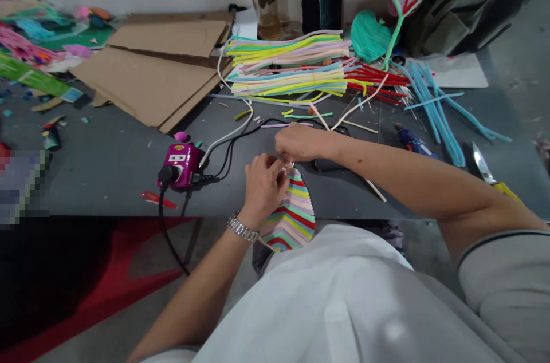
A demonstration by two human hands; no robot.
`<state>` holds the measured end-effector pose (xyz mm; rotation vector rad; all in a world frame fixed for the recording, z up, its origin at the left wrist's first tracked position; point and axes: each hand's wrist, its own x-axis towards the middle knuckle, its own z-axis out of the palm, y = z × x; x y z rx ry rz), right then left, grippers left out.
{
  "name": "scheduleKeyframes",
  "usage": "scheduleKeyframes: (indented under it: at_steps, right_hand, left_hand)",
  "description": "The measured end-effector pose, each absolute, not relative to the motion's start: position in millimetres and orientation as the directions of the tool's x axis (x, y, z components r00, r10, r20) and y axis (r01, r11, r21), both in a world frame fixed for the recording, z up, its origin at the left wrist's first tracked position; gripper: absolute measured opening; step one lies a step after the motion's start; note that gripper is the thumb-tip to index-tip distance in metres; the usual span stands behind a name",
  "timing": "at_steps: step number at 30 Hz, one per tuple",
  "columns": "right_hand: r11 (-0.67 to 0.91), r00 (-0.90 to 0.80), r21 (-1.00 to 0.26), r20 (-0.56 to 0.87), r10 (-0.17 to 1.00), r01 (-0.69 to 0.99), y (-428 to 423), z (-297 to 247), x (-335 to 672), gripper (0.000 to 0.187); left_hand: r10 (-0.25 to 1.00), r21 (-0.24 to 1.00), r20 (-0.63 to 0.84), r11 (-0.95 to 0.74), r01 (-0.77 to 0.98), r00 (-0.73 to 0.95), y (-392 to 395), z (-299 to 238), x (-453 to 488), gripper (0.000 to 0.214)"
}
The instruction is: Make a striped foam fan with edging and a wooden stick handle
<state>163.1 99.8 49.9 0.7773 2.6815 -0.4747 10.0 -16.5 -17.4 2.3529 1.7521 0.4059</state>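
Hands close together and narrow, left hand [263, 190] and right hand [301, 142] both pinching the pointed top of a striped pipe-cleaner leaf shape [292, 217], with the exact contact partly hidden by the fingers. Position of the leaf: in the air just over the front edge of the dark table [107, 180], close to the white shirt [335, 294]. Probably very light and rather soft, with thin wire inside the fuzzy stems, so easy to bend and not really fragile, only likely to lose shape under strong squeezing. Best place for taking hold: the gathered tip or the firmer outer rim. Look of it: rows of red, yellow, green, pink and blue in bent chevron lines, narrowing upward. Nearby on the table, bundles of coloured pipe cleaners [287, 62], a magenta power unit [178, 164] and a blue glue gun [412, 142].
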Motion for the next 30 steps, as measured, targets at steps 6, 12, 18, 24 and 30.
scheduleKeyframes:
  at_steps: [6, 12, 18, 24, 30]
  right_hand:
    - [0.805, -0.837, -0.266, -0.317, 0.446, 0.530, 100.0, 48.8, 170.3, 0.019]
    - [0.836, -0.852, -0.230, -0.309, 0.423, 0.498, 97.4, 47.9, 172.1, 0.019]
    - [0.866, -0.876, -0.198, -0.261, 0.405, 0.459, 96.4, 40.3, 174.5, 0.018]
    - [0.907, -0.919, -0.187, -0.195, 0.342, 0.377, 102.9, 23.3, 174.6, 0.018]
    - [0.885, -0.921, -0.255, -0.124, 0.370, 0.390, 107.1, 17.5, 183.8, 0.019]
  left_hand:
    - [0.960, 0.318, 0.092, -0.279, 0.906, 0.263, -16.7, -16.6, 10.1, 0.024]
    - [0.957, 0.304, 0.097, -0.288, 0.908, 0.272, -16.6, -16.4, 10.4, 0.026]
    - [0.955, 0.316, 0.093, -0.297, 0.901, 0.282, -17.4, -14.2, 10.2, 0.028]
    - [0.956, 0.329, 0.073, -0.293, 0.897, 0.286, -17.0, -11.9, 10.9, 0.029]
    - [0.957, 0.374, 0.109, -0.292, 0.881, 0.271, -17.2, -15.5, 9.2, 0.023]
